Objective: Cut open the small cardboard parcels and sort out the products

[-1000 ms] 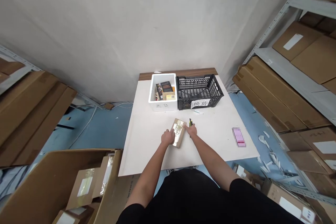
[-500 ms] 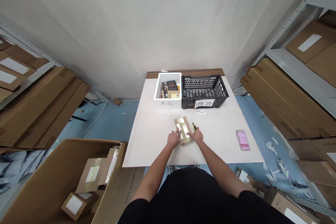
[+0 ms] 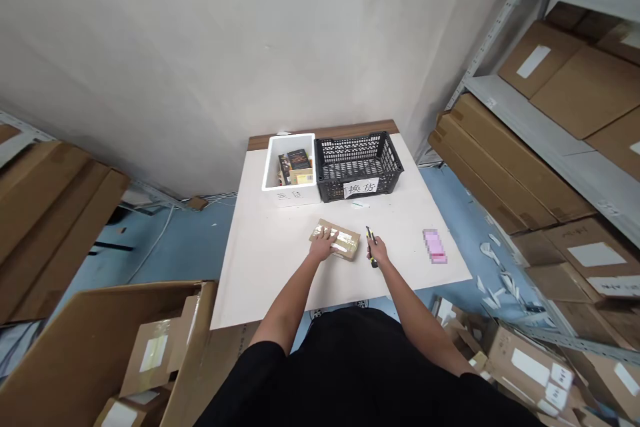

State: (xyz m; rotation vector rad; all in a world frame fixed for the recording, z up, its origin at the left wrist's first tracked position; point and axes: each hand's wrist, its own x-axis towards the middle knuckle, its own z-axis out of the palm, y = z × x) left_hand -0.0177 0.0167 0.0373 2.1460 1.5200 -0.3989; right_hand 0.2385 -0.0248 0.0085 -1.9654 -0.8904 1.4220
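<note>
A small brown cardboard parcel (image 3: 338,240) sealed with shiny tape lies flat on the white table (image 3: 270,267). My left hand (image 3: 323,245) rests on its left end, fingers spread and pressing it down. My right hand (image 3: 379,251) is just right of the parcel, closed round a yellow-and-black utility knife (image 3: 371,239) whose tip points away from me. The knife is clear of the parcel.
At the table's far edge stand a white bin (image 3: 291,170) with books in it and a black mesh crate (image 3: 357,165) with a paper label. A pink object (image 3: 434,245) lies right. An open carton of parcels (image 3: 125,353) stands lower left. Shelves of cartons (image 3: 545,120) flank the right.
The parcel has been turned from lengthwise to lying crosswise. My right hand left the parcel and now grips the knife beside it. My left hand stays on the parcel.
</note>
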